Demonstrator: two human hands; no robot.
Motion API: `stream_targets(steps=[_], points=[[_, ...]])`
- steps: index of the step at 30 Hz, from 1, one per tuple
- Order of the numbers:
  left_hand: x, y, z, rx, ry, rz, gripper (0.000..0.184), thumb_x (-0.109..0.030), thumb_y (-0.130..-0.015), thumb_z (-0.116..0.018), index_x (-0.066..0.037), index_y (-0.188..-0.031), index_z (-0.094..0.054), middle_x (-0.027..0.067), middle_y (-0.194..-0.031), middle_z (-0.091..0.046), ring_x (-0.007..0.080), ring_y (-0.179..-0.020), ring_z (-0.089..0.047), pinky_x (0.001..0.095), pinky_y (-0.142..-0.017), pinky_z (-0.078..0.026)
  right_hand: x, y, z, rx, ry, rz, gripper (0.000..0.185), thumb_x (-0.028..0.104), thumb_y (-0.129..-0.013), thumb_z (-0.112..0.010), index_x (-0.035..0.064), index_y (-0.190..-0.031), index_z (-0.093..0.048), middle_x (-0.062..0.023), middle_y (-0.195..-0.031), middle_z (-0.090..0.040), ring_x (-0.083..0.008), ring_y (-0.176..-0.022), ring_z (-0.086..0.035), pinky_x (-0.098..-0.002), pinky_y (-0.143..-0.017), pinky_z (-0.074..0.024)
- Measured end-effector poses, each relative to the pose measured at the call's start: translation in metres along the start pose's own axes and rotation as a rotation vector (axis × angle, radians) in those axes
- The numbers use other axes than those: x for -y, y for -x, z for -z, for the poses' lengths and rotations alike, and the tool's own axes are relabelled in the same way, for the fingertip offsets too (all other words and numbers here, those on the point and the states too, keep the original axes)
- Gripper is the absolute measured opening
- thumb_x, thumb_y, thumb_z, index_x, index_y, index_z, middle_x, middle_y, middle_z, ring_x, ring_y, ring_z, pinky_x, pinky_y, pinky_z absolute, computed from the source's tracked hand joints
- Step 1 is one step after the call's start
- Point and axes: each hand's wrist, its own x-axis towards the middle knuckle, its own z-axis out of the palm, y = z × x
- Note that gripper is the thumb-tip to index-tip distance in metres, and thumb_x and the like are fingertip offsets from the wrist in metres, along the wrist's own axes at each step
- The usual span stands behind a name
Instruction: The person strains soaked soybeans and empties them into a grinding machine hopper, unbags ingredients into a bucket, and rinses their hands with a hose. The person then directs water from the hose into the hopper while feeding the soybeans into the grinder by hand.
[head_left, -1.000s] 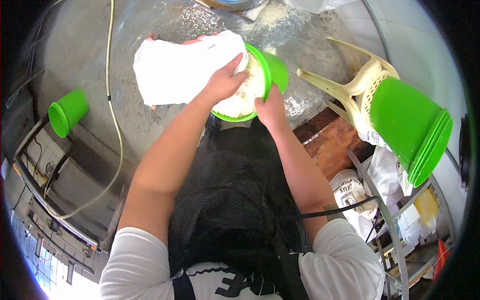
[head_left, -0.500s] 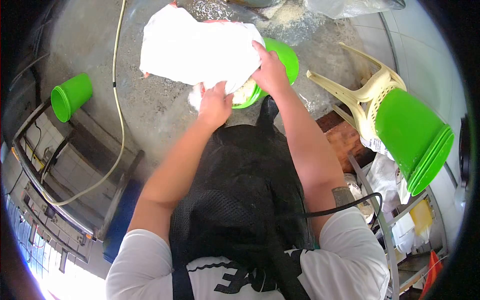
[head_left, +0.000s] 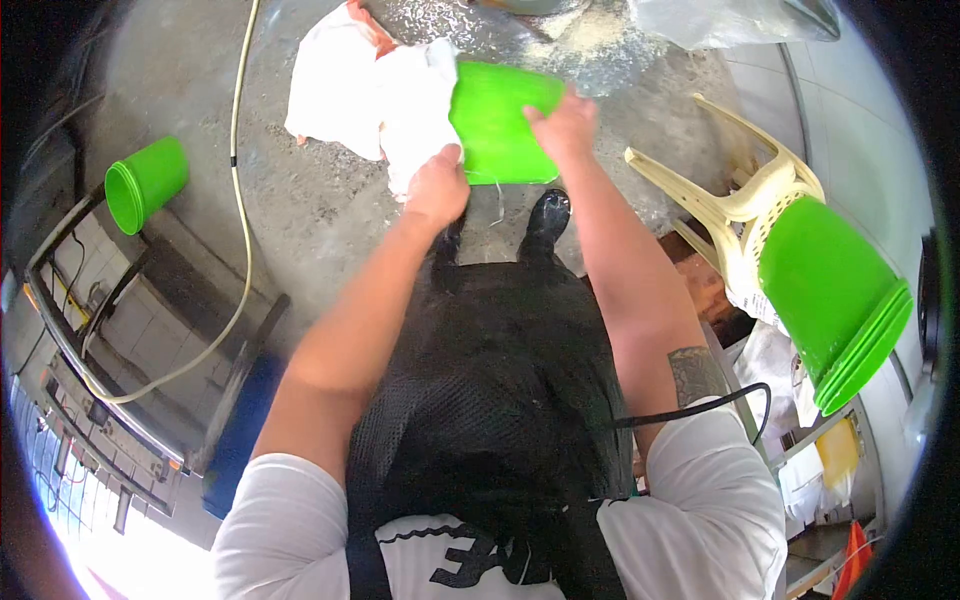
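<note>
A green bucket point(head_left: 505, 125) lies tipped on its side, its mouth inside a white sack point(head_left: 345, 85) spread on the floor. My left hand point(head_left: 438, 187) is closed on the sack's edge, close to the bucket's rim. Over the bucket's base end is my right hand point(head_left: 568, 128), slightly blurred, with its thumb on the side and its fingers around the bottom edge. The bucket's rim and contents are hidden by the sack cloth.
At the right, another green bucket point(head_left: 830, 290) rests against a cream plastic chair point(head_left: 740, 200). A smaller green bucket point(head_left: 150, 185) stands left by a metal-framed rack point(head_left: 60, 330). A hose point(head_left: 236, 200) runs across the floor. Pale grains point(head_left: 570, 50) lie scattered beyond.
The bucket has swung from partly under the sack to lying sideways with its mouth in it. My right hand moved from the sack's edge to the bucket's base.
</note>
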Motion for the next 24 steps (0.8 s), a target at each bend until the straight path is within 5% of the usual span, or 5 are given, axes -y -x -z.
stream_targets(steps=[1, 6, 14, 23, 24], points=[[0.014, -0.003, 0.001, 0.004, -0.007, 0.005, 0.026, -0.027, -0.102, -0.053, -0.005, -0.114, -0.055, 0.0309, -0.100, -0.067, 0.0521, -0.097, -0.065, 0.0563, -0.083, -0.050, -0.023, -0.007, -0.016, -0.149, 0.246, 0.062, 0.074, 0.046, -0.093, -0.073, 0.0057, -0.151, -0.051, -0.0257, -0.147, -0.055, -0.0391, -0.130, -0.058, -0.0463, -0.105, -0.0504], [0.048, -0.020, -0.006, -0.119, 0.225, 0.259, 0.023, -0.019, -0.102, -0.050, 0.000, -0.111, -0.059, 0.0313, -0.108, -0.067, 0.0503, -0.109, -0.062, 0.0571, -0.093, -0.049, -0.053, 0.020, -0.060, 0.430, -1.146, -0.327, 0.084, 0.055, -0.091, -0.076, -0.0046, -0.145, -0.053, -0.0219, -0.147, -0.057, -0.0336, -0.133, -0.055, -0.0463, -0.112, -0.0403], [-0.039, -0.013, -0.044, -0.132, 0.163, 0.241, 0.040, -0.031, -0.107, -0.044, 0.004, -0.108, -0.062, 0.0337, -0.108, -0.068, 0.0520, -0.107, -0.064, 0.0578, -0.096, -0.048, -0.052, 0.023, -0.049, 0.167, -0.937, -0.361, 0.064, 0.051, -0.096, -0.070, -0.0063, -0.125, -0.068, -0.0211, -0.122, -0.072, -0.0325, -0.111, -0.069, -0.0436, -0.093, -0.0521], [-0.091, 0.170, 0.146, -0.149, 0.392, 0.069, 0.038, -0.031, -0.109, -0.048, 0.003, -0.103, -0.063, 0.0289, -0.094, -0.066, 0.0426, -0.089, -0.065, 0.0464, -0.085, -0.051, -0.026, 0.299, 0.111, 0.324, -1.013, -0.402, 0.044, 0.041, -0.101, -0.065, -0.0030, -0.110, -0.066, -0.0129, -0.093, -0.070, -0.0260, -0.085, -0.066, -0.0420, -0.080, -0.0532], [-0.091, 0.197, 0.169, -0.177, 0.382, 0.055, 0.038, -0.032, -0.109, -0.047, 0.003, -0.101, -0.063, 0.0286, -0.095, -0.066, 0.0415, -0.089, -0.065, 0.0457, -0.083, -0.051, -0.040, 0.312, 0.113, 0.008, -0.965, -0.364, 0.045, 0.042, -0.102, -0.062, -0.0020, -0.108, -0.064, -0.0107, -0.094, -0.068, -0.0235, -0.087, -0.064, -0.0406, -0.082, -0.0528]])
